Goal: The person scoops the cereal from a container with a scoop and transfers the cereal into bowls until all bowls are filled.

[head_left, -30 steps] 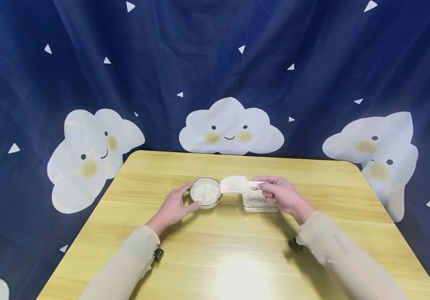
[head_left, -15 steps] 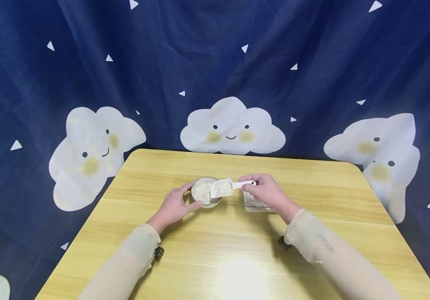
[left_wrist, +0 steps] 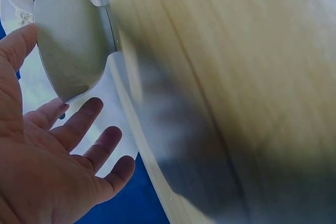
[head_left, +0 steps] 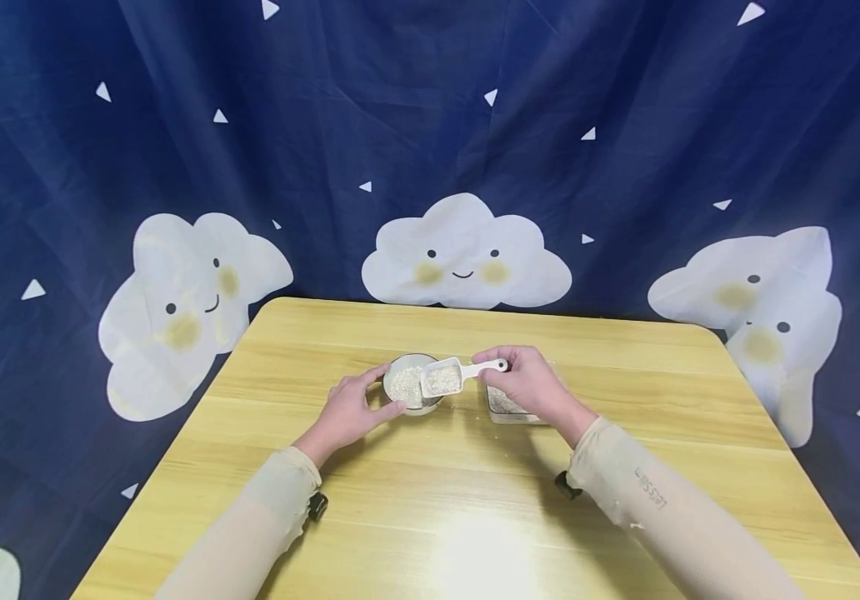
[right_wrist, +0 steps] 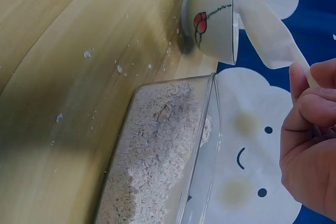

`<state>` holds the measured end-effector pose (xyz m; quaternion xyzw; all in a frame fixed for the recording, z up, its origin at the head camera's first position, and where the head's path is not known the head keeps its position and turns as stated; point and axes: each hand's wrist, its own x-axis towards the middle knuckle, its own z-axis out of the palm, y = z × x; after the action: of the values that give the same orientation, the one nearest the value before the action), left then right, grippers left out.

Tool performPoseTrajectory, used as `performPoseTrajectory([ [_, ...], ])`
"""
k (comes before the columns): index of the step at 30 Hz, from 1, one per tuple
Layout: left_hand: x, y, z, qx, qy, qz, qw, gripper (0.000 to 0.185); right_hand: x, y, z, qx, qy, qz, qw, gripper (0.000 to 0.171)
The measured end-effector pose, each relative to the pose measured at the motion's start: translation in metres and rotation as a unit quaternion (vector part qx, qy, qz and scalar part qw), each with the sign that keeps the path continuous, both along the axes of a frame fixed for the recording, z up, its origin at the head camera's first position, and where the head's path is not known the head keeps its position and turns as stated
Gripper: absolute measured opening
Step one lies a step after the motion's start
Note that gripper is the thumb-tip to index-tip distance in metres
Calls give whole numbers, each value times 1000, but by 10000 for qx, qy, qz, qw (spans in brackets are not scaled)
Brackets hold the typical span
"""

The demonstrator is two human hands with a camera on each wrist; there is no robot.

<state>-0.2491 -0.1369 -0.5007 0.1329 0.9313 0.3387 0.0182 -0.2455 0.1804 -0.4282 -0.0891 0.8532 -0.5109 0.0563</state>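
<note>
A white scoop (head_left: 469, 370) filled with oat flakes is pinched by its handle in my right hand (head_left: 533, 385). Its tip hangs over the right rim of a pale bowl (head_left: 417, 411) that has oats inside. In the right wrist view the bowl (right_wrist: 214, 24) shows a red flower print. My left hand (head_left: 347, 415) holds the bowl from the left, thumb on the near side and forefinger on the far side. Its other fingers are spread apart in the left wrist view. Beneath my right hand, partly hidden, sits a clear rectangular container (head_left: 517, 418) of oats (right_wrist: 157, 140).
Loose flakes (right_wrist: 119, 69) are scattered on the wooden table (head_left: 430, 483) around the bowl and container. A dark blue curtain (head_left: 325, 125) with white clouds hangs behind the table's back edge.
My right hand has moved left, carrying the loaded scoop from between the container and the bowl to over the bowl's right rim. My left hand stays at the bowl.
</note>
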Motion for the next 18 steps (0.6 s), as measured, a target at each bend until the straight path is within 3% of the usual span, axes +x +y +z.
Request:
performPoseTrajectory([
  [18,-2,-1,-4,-87,13,23,10000,87,2,-9,1,-73,-40,138,9999,27],
])
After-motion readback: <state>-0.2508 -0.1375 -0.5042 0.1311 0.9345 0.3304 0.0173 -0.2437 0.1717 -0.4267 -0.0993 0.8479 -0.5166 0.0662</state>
